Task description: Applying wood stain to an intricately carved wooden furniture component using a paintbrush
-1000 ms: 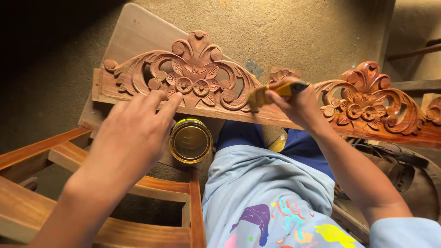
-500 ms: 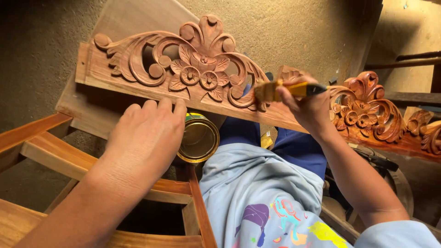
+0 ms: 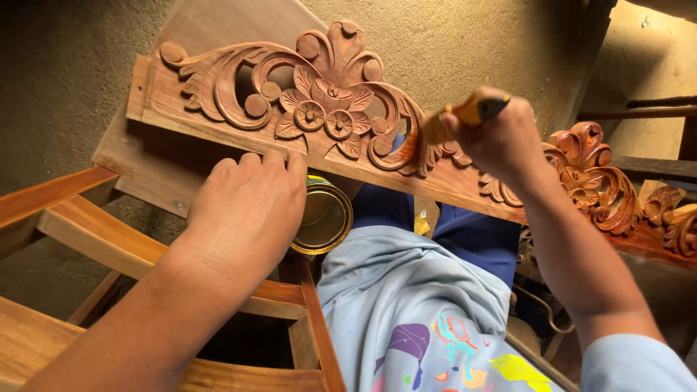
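A long carved wooden panel (image 3: 239, 94) with scrolls and flowers lies across my lap, running from upper left to right. My left hand (image 3: 247, 210) rests flat, fingers together, on the panel's lower edge beneath the central flowers. My right hand (image 3: 501, 141) grips a brush with a yellow and black handle (image 3: 475, 109); its bristles (image 3: 425, 138) touch the carved scroll right of centre. An open metal can (image 3: 323, 216) sits just below the panel, partly hidden by my left hand.
A flat wooden board (image 3: 156, 163) lies under the panel's left end. A reddish wooden frame (image 3: 80, 225) stands at lower left. My blue trousers and grey printed shirt (image 3: 414, 305) fill the lower middle. A dusty concrete floor (image 3: 58, 87) surrounds everything.
The view has shifted, so the panel now sits more to the left and closer. My right hand has moved the brush along the carving. My left hand keeps pressing on the panel's lower edge.
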